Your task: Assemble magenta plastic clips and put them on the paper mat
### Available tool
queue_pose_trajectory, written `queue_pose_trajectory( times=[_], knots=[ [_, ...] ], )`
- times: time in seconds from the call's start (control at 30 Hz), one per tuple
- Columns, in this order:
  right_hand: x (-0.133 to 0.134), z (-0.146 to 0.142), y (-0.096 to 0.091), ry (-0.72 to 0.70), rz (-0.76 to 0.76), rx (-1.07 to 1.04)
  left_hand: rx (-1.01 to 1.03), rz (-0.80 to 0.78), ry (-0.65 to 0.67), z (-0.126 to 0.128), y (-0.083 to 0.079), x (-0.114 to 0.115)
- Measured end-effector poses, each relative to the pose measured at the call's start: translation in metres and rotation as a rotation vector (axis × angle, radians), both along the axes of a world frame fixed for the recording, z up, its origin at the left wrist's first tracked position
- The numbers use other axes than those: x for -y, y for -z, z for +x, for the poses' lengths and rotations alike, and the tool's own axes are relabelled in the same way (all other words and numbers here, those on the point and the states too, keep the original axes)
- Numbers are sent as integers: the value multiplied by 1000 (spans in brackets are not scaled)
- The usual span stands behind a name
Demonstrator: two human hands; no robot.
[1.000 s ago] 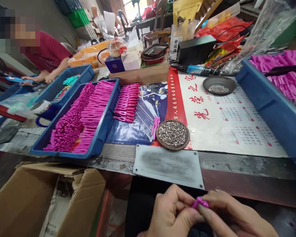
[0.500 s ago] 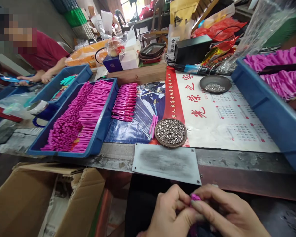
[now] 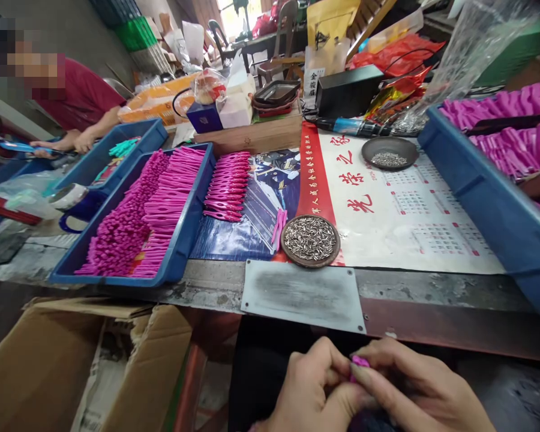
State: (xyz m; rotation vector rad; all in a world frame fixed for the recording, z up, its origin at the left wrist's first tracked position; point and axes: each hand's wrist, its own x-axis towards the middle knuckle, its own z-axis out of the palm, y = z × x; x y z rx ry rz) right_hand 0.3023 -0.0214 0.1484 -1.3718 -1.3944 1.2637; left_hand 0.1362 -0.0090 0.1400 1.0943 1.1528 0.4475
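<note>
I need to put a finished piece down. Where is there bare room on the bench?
Free: the grey metal plate at the near edge, and the calendar sheet between the near dish of pins and right blue bin. The back is crowded.

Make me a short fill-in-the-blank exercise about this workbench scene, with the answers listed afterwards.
1. Both hands, left hand and right hand, pinch one small ____ plastic piece.
2. The round dish near the table edge holds small ____ pins.
3. The pink parts at left lie in a ____ tray.

Answers: pink; metal; blue
</note>
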Motion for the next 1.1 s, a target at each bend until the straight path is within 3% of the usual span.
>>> queue_pose_trajectory(
  times=[0.2, 0.33, 0.87, 1.1],
  knots=[
    [-10, -7, 15, 72, -389, -309, 256, -293, -113, 8, -3, -7],
    [-19, -8, 22, 120, -583, -540, 385, -395, -169, 12, -5, -13],
    [-32, -7, 6, 94, -626, -728, 548, -474, -139, 13, -18, -27],
    [-38, -10, 4, 104, -623, -698, 570, -498, -118, 12, -15, -33]
  ],
)
